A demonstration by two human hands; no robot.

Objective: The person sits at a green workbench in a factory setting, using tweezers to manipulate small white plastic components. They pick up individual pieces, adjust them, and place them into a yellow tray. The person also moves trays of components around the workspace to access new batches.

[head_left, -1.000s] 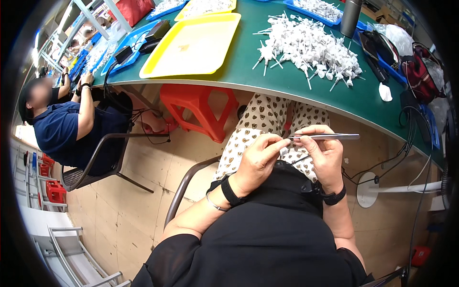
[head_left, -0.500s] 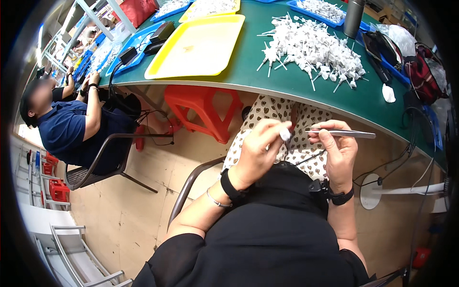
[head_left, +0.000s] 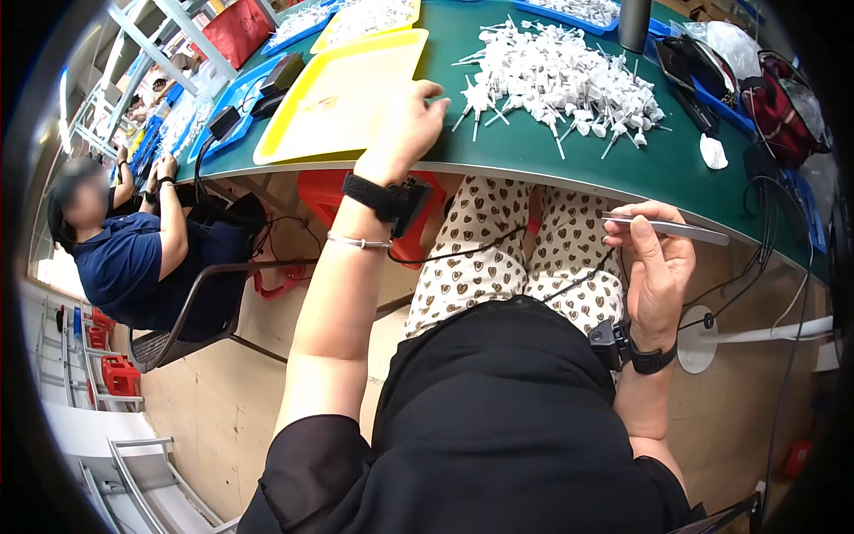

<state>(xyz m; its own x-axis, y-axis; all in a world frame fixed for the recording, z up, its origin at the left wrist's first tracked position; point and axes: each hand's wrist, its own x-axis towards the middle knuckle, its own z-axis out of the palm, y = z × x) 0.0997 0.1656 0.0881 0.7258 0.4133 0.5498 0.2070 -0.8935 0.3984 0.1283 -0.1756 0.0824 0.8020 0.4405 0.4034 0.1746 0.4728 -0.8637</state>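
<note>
Up from her lap, her left hand (head_left: 411,120) now rests open and empty on the green table (head_left: 534,156) beside the white-part heap (head_left: 565,76), while her right hand (head_left: 656,267) pinches metal tweezers (head_left: 667,229) below the table edge, best held level.

one head-worn fisheye view looks steeply down, close over the lap, seemingly facing the green table (head_left: 534,160).
</note>
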